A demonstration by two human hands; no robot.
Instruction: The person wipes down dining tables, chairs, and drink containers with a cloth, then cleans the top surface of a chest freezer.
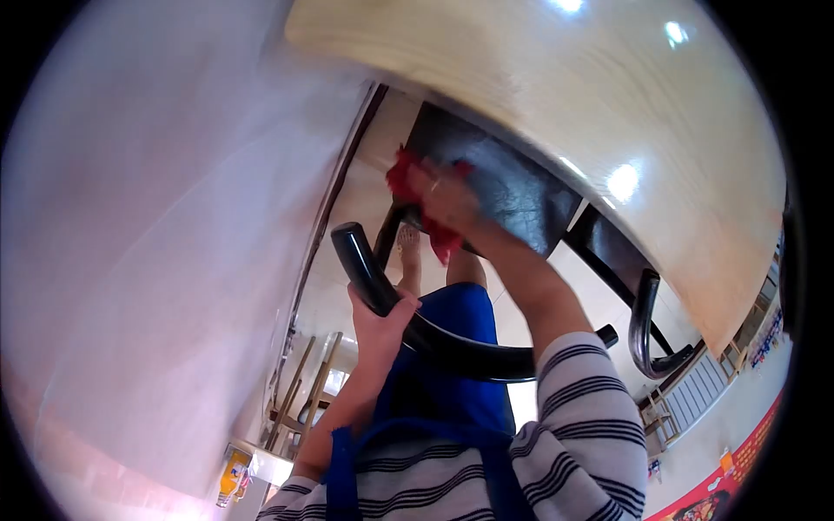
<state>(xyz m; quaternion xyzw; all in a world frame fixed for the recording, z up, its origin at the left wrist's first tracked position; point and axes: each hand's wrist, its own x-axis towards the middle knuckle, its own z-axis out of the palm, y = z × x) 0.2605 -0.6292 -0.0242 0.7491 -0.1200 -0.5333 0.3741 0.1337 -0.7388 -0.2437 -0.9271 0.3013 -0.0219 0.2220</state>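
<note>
Red cloth (445, 243), one piece, bunched: lying against the black seat (530, 191) of a chair, at its near left edge, and showing on both sides of the right hand (447, 198). That hand is resting on the cloth; motion blur is softening the fingers, so how far they are spread or closed cannot be told. Left hand (378, 314), one: closing its fingers around a glossy black tubular armrest (469, 354), near the tube's upper bend, with the thumb lying across the near side. The armrest is curving rightward in front of the body and passing under the right forearm's side. Clothing: a striped shirt (591, 395) covering the arms' upper parts, with a blue apron (443, 391) hanging over it. Table (521, 52), pale, wood-grained: spanning the top and right, its edge overhanging the far side of the seat, its top reflecting bright spots. Second black chair (641, 326): standing to the right, partly under that table. Whitish surface (174, 191), broad: filling the left, ending in a dark edge.
</note>
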